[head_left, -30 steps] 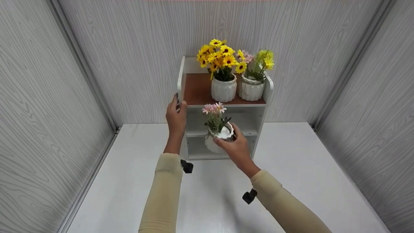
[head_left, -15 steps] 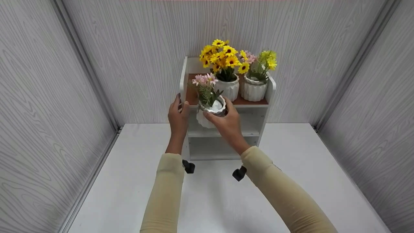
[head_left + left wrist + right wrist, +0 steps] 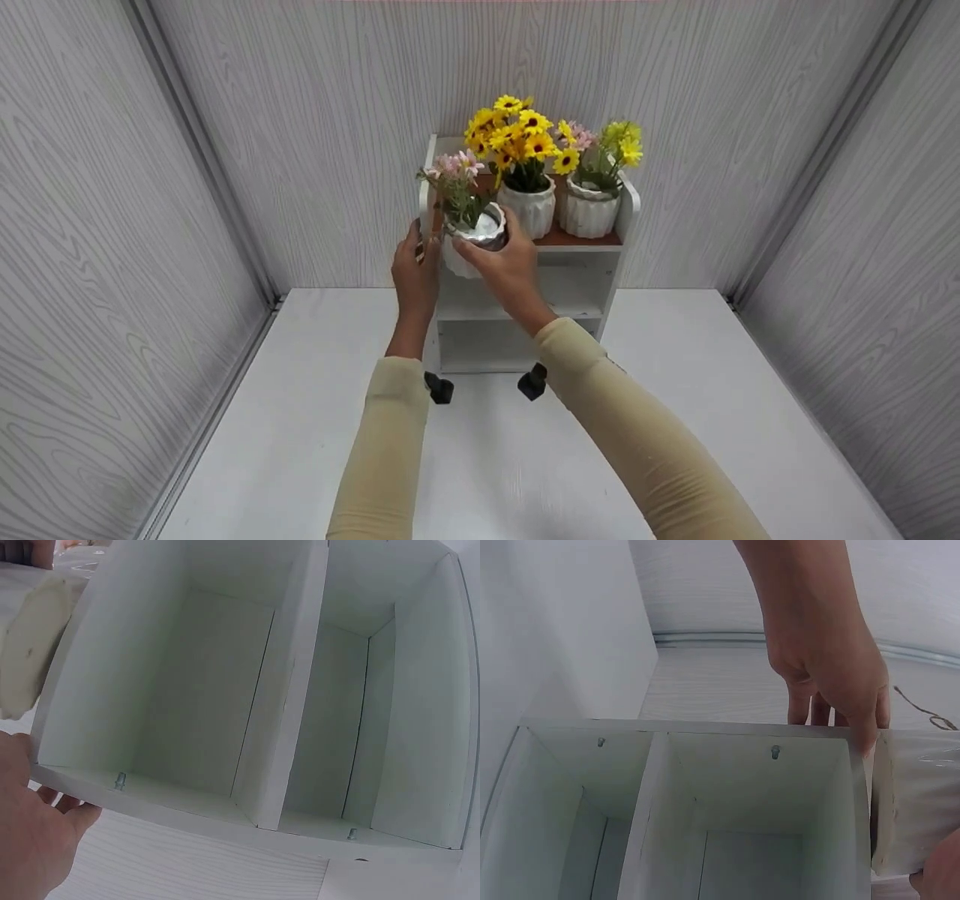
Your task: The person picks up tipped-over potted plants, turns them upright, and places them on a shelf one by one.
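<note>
My right hand [image 3: 510,270] grips a white fluted flower pot [image 3: 460,261] with pink daisies, at the left front of the small white shelf unit's [image 3: 581,249] brown top. Its underside shows in the left wrist view as a pale pot base [image 3: 34,645]. In the right wrist view the pot [image 3: 922,799] is level with the top board, slightly apart from it. My left hand [image 3: 416,281] holds the unit's left side panel, thumb toward the front edge and fingers on the outer face. Part of the pot's rim is hidden by my right hand.
On the shelf top stand a pot of yellow sunflowers [image 3: 529,206] and, right of it, a pot with pink and yellow flowers [image 3: 589,206]. Below are two open compartments. The unit stands on a white table [image 3: 675,360] against the back wall, between grey side walls.
My right hand has lifted the pot of pink daisies from in front of the lower compartments up and leftward to the shelf top's height. My left hand has stayed on the side panel.
</note>
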Motion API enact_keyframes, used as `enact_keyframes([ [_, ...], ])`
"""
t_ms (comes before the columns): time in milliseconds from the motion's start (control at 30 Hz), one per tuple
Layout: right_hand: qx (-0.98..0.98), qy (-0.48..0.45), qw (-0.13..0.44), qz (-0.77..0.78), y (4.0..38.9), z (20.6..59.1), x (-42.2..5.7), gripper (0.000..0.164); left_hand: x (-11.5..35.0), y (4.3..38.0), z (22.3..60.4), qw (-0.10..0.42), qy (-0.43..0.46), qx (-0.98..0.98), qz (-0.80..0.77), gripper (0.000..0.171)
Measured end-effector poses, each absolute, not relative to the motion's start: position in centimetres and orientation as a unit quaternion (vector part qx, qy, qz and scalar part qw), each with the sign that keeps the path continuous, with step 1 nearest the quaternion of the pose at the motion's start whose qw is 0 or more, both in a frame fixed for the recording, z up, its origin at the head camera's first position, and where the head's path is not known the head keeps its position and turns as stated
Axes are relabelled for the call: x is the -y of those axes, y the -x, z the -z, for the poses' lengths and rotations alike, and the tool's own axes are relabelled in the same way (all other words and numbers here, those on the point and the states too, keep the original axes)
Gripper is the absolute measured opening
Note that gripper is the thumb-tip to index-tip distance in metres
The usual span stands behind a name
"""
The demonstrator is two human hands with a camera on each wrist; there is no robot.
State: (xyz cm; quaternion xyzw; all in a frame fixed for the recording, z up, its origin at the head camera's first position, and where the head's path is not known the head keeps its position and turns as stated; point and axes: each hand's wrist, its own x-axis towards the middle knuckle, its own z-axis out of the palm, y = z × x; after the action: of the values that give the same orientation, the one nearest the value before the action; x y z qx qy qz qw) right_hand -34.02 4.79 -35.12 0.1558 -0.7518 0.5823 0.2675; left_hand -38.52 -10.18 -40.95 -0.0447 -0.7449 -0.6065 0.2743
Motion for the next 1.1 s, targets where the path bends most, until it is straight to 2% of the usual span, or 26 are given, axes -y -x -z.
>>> enact_keyframes([
  [267, 0.77, -0.137, 0.275, -0.559, 35.3, 34.9, -4.1, 0.092, 9.8, 38.4, 40.8, 0.271, 0.043, 0.746, 0.607, 0.058],
  [567, 0.784, -0.107, 0.244, -0.561, 36.2, 34.2, -4.0, 0.102, 9.7, 38.3, 40.7, 0.275, 0.045, 0.754, 0.595, 0.058],
  [800, 0.784, -0.098, 0.235, -0.566, 36.8, 33.8, -3.4, 0.099, 9.9, 38.3, 40.7, 0.283, 0.048, 0.76, 0.583, 0.054],
  [1100, 0.794, -0.085, 0.255, -0.545, 37.6, 33.7, -2.5, 0.086, 9.9, 38.3, 40.8, 0.269, 0.042, 0.751, 0.602, 0.055],
])
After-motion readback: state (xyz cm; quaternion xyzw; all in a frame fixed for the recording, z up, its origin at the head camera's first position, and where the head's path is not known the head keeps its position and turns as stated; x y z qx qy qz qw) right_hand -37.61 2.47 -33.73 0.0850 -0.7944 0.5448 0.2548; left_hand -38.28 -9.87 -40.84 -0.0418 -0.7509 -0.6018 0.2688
